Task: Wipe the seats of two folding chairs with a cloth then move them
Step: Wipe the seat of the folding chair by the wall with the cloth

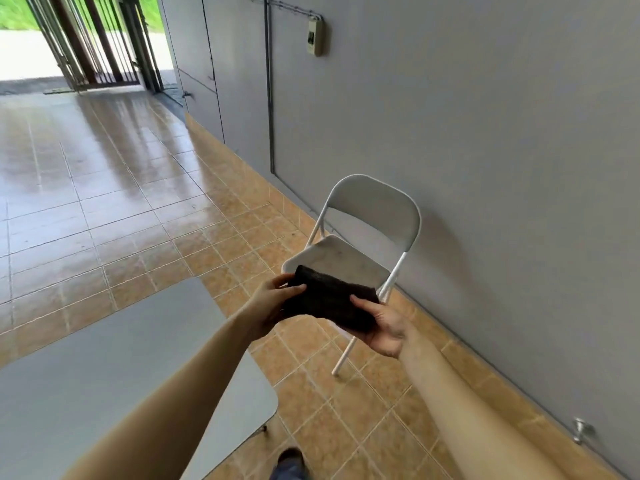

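Observation:
A white folding chair (pixel 372 206) stands unfolded against the grey wall, its seat (pixel 341 259) facing me with faint marks on it. In front of the seat's near edge I hold a folded dark cloth (pixel 332 299) in the air with both hands. My left hand (pixel 273 303) pinches the cloth's left end. My right hand (pixel 382 329) supports its right end from below, thumb on top. The cloth hides the seat's front edge and part of the chair's front leg. Only one chair is in view.
A grey table top (pixel 104 362) fills the lower left, close to my left arm. The grey wall (pixel 485 168) runs along the right with a conduit pipe and a switch box (pixel 317 38). Tiled floor (pixel 104 202) stretches to an open gate at the back left. My shoe (pixel 291 459) shows at the bottom.

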`<state>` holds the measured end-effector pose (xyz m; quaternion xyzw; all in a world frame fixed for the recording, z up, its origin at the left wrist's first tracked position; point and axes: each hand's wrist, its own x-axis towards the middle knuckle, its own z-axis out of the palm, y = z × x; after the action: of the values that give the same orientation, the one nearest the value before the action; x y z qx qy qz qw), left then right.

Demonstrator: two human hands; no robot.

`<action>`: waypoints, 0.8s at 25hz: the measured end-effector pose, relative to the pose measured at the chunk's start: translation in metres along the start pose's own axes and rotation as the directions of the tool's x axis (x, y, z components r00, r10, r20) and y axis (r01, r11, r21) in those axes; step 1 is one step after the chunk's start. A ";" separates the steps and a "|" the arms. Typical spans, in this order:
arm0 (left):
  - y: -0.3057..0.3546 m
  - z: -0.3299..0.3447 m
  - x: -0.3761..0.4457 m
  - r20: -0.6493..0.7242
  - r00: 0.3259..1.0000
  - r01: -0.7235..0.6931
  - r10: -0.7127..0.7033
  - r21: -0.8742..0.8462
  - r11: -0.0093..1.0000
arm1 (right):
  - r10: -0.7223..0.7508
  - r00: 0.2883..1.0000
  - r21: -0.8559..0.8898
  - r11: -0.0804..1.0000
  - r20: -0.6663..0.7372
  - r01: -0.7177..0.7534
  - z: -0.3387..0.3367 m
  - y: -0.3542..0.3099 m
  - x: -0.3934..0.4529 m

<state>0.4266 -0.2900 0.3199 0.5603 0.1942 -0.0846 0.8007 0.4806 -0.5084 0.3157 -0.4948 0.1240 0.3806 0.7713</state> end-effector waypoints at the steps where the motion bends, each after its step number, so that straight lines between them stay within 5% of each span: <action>1: 0.000 0.006 0.023 0.000 1.000 0.013 -0.013 -0.010 1.000 | 0.011 1.000 0.000 1.000 -0.010 -0.011 -0.009 -0.011 0.015; 6: -0.006 0.018 0.137 0.026 0.991 0.133 -0.132 -0.039 0.990 | 0.105 0.990 -0.031 0.994 -0.093 -0.109 -0.051 -0.063 0.094; 12: -0.021 0.038 0.243 -0.136 0.956 0.284 -0.258 0.227 0.932 | 0.244 0.949 -0.090 0.960 -0.198 -0.266 -0.108 -0.114 0.193; 16: -0.045 0.035 0.288 -0.274 0.941 0.335 -0.200 0.650 0.682 | 0.250 0.935 -0.215 0.927 -0.251 -0.306 -0.143 -0.132 0.276; 20: -0.090 0.033 0.326 -0.417 0.894 0.438 -0.164 0.736 0.517 | 0.137 0.958 -0.540 0.802 -0.250 -0.256 -0.175 -0.132 0.383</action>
<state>0.6989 -0.3259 0.1197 0.8269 0.3453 -0.2188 0.3861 0.8667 -0.5095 0.1030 -0.7213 0.1322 0.4271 0.5289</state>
